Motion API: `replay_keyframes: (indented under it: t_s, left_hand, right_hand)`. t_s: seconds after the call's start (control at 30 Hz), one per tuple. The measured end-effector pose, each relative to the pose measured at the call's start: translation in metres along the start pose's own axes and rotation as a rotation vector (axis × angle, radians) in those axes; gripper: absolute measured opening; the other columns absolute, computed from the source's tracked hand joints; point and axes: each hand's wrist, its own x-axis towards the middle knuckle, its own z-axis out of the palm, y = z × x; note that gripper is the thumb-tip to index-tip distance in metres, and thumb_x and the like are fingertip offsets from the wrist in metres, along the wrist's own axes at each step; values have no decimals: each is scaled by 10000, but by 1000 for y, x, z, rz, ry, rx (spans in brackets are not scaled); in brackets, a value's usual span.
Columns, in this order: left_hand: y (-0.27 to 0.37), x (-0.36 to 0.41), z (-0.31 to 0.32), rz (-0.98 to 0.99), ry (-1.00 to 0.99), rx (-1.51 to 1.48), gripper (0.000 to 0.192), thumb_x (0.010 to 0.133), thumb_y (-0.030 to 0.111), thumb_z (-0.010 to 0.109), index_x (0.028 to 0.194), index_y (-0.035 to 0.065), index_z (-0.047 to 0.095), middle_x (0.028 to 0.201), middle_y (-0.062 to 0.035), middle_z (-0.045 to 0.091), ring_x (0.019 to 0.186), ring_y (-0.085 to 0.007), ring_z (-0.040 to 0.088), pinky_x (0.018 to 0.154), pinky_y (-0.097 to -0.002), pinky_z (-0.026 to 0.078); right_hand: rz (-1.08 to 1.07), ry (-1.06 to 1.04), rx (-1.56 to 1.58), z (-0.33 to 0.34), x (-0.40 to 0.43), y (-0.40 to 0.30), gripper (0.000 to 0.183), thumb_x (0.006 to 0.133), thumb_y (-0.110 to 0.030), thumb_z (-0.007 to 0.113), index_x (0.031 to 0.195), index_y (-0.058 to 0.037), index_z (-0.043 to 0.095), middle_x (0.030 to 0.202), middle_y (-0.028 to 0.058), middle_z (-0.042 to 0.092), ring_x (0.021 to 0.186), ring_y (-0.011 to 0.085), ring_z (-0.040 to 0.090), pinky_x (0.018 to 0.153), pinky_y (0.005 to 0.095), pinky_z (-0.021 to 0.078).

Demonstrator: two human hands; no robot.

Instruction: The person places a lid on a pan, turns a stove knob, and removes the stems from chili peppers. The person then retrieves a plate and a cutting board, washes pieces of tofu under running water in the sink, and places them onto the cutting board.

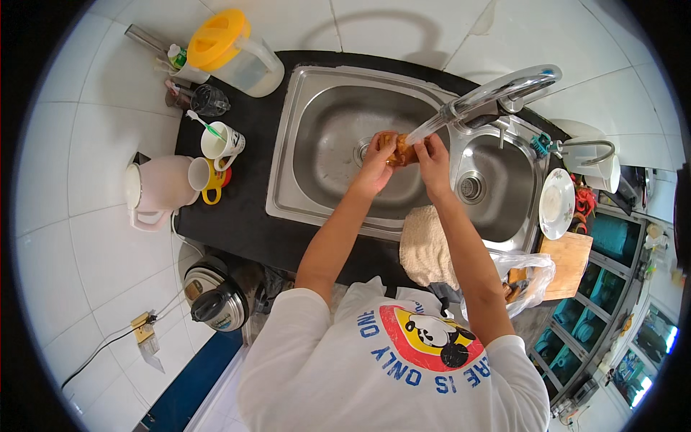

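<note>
My left hand (376, 168) and my right hand (433, 167) hold a wet, orange-brown piece of food (400, 151) between them; its exact kind is unclear. They are over the right part of the large stainless-steel sink basin (329, 121). Water runs from the chrome gooseneck faucet (499, 92) onto the piece, between my two hands. The large basin's drain (363, 152) shows just left of my left hand. A beige cloth (426, 245) hangs over the sink's front edge, partly hidden by my right forearm.
Right of the large basin is a small basin (494, 162). A floral plate (557, 202), a wooden cutting board (567, 262) and a plastic bag (532, 278) with brown pieces lie further right. Mugs (218, 140), an electric kettle (162, 183) and a yellow-lidded pitcher (237, 54) stand left.
</note>
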Motion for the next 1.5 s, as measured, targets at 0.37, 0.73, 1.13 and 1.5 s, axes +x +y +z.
replay_keyframes:
  t_s: [0.37, 0.73, 1.13, 1.5]
  left_hand:
    - [-4, 3, 29, 304, 72, 313, 325, 881, 330, 491, 1074, 73, 449, 1007, -43, 482, 930, -132, 466, 810, -256, 387]
    - [-4, -3, 31, 45, 207, 539, 505, 883, 505, 361, 1169, 89, 377, 1055, -64, 448, 1009, -173, 439, 867, -307, 359]
    - [0, 19, -2, -260, 6, -466, 441, 840, 453, 495, 1063, 72, 490, 1021, -111, 504, 932, -271, 481, 814, -413, 442]
    - [-11, 16, 12, -417, 2, -474, 509, 840, 505, 448, 1041, 41, 501, 943, -136, 537, 846, -289, 513, 733, -388, 454]
  right_hand:
    - [422, -4, 515, 14, 2, -14, 260, 902, -234, 387, 1126, -108, 432, 1057, 39, 501, 951, 153, 499, 793, 331, 414]
    - [243, 108, 256, 13, 5, 29, 290, 875, -151, 412, 1146, -46, 418, 1023, 88, 526, 927, 214, 519, 766, 337, 418]
    - [48, 224, -253, -63, -29, 27, 379, 780, -29, 526, 1149, 6, 446, 1089, 111, 521, 937, 173, 544, 749, 276, 456]
    - [228, 436, 50, -116, 2, -18, 289, 861, -150, 496, 1109, -7, 457, 1026, 82, 530, 878, 185, 570, 650, 297, 506]
